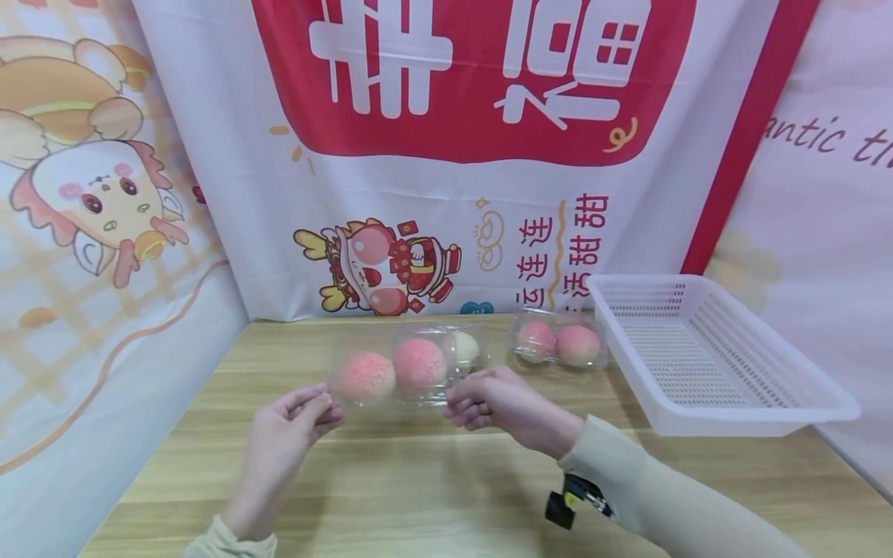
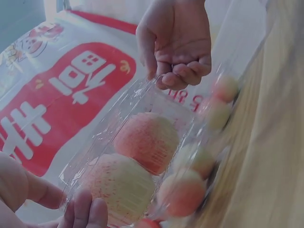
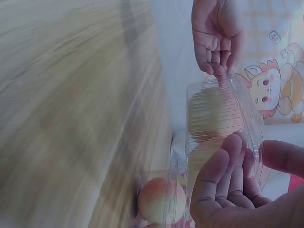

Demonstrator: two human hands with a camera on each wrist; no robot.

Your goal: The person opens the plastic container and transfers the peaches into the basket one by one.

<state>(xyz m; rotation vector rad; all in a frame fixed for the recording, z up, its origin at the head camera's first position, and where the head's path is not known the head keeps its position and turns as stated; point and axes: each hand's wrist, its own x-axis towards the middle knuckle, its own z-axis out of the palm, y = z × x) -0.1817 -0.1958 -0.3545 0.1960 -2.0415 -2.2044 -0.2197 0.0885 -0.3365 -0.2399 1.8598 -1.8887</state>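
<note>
A clear plastic box of two pink and pale peaches is held up over the wooden table, tilted, between both hands. At its left end my left hand pinches the edge between thumb and fingers. My right hand pinches the opposite end, as the right wrist view also shows of the clear box. Behind the held box, a second box's pale peach shows in part. In the left wrist view, lower peaches lie beyond the held box.
A third clear box with two pink peaches sits at the table's back, beside the white plastic basket on the right. A printed red and white cloth hangs behind the wooden table.
</note>
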